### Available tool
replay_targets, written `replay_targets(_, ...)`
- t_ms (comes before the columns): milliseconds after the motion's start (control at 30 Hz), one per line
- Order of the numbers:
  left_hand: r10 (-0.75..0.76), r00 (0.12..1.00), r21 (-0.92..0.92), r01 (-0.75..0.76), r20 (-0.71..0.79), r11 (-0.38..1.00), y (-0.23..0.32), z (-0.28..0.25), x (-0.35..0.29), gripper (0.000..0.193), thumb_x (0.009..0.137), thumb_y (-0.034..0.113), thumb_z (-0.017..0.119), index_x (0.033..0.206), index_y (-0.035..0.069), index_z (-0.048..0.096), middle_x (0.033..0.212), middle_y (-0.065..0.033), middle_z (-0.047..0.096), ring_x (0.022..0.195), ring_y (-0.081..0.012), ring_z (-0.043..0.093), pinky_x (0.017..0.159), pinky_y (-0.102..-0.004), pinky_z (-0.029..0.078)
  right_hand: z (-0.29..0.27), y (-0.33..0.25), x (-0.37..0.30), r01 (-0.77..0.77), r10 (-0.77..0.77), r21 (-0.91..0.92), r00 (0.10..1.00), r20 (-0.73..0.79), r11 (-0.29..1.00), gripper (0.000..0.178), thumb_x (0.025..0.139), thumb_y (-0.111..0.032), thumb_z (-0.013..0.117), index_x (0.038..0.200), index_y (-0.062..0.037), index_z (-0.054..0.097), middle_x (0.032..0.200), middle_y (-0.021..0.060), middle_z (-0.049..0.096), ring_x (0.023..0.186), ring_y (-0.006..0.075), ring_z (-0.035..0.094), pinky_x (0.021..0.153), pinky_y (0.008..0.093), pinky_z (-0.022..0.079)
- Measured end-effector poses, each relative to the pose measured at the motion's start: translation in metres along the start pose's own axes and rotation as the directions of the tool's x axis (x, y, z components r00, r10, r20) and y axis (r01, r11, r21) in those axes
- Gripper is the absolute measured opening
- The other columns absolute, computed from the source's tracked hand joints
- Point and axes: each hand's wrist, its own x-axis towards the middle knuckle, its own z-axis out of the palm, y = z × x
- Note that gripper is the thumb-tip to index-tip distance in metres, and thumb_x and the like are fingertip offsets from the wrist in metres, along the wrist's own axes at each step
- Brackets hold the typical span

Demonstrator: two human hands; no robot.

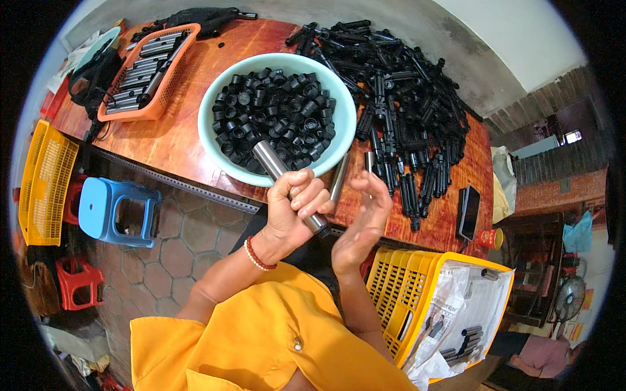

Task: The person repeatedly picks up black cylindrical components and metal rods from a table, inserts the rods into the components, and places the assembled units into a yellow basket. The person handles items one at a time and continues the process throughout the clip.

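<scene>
A shiny metal tube (270, 159) with a black cap (319, 226) at its lower end slants across my left hand (297, 203), whose fingers are wrapped round it. The tube's upper end overlaps the near rim of a pale green basin (207, 140) full of small black caps (277, 107). Close by on the right, my right hand (362, 225) is raised with its fingers apart and loosely bent, apart from the tube. Two more metal tubes, one (340, 177) between my hands and another (370, 160) just beyond my right fingertips, show against the wooden table (176, 146).
Black tubular parts (398, 98) form a large pile at the back right. An orange basket (156, 104) of metal tubes stands far left. A yellow crate (404, 287) lined with paper holds tubes near my right arm. A phone (467, 212) and blue stool (104, 212) flank the table.
</scene>
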Motion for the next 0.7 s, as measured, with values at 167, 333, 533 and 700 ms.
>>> replay_targets(167,-0.042,0.999,-0.043,0.041,-0.017,0.998,0.005,-0.002,0.000,0.034,0.086,0.017,0.049,0.055,0.018,0.034,0.044,0.0073,0.031,0.039,-0.0066,0.028,0.053,-0.0222,0.035,-0.027,-0.006,-0.017,-0.214,0.231,-0.112,0.958,0.168,0.970,0.052,0.095,-0.045,0.037,0.108,0.0024,0.055,0.083,0.0084,0.058,0.077,0.0169,0.056,0.074,0.0299,0.045)
replay_targets(333,-0.010,1.000,-0.077,0.011,0.013,0.997,0.015,-0.007,0.000,0.035,0.086,0.017,0.048,0.054,0.018,0.034,0.044,0.0074,0.032,0.039,-0.0066,0.029,0.052,-0.0218,0.036,-0.031,-0.013,-0.030,-0.083,0.227,-0.377,0.906,0.357,0.923,0.020,0.082,-0.017,0.066,0.093,-0.0025,0.057,0.064,0.0071,0.051,0.057,0.0253,0.053,0.055,0.0342,0.043)
replay_targets(533,-0.035,0.999,-0.053,0.037,0.034,0.998,0.015,-0.007,-0.001,0.035,0.086,0.017,0.048,0.054,0.018,0.033,0.044,0.0074,0.031,0.039,-0.0064,0.029,0.051,-0.0219,0.036,-0.023,-0.016,-0.028,0.056,0.170,-0.477,0.893,0.417,0.877,0.032,0.079,-0.030,0.071,0.089,-0.0035,0.056,0.061,0.0065,0.047,0.054,0.0240,0.052,0.051,0.0349,0.041)
replay_targets(700,-0.030,0.999,0.015,0.030,0.032,0.999,0.014,-0.011,-0.003,0.036,0.087,0.018,0.047,0.054,0.019,0.032,0.044,0.0078,0.030,0.039,-0.0060,0.029,0.049,-0.0220,0.034,-0.019,-0.018,-0.028,0.181,0.125,-0.557,0.875,0.467,0.811,0.031,0.080,-0.028,0.070,0.079,-0.0045,0.051,0.063,0.0090,0.049,0.055,0.0282,0.054,0.050,0.0374,0.042)
